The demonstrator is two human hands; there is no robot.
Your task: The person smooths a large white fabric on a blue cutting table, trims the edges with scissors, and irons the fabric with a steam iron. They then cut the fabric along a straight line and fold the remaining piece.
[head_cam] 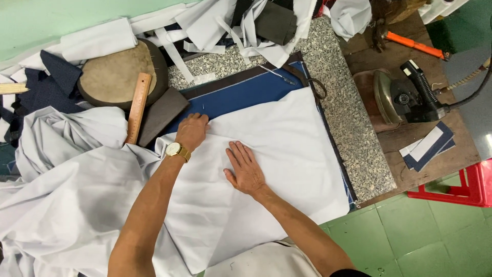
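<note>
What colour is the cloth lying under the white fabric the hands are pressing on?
Deep blue cloth, seen in the head view, beneath the white fabric.

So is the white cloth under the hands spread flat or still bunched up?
Spread flat. The white cloth lies smooth over the blue fabric, with the left hand and right hand pressed palm-down on it; only its left part is rumpled.
</note>
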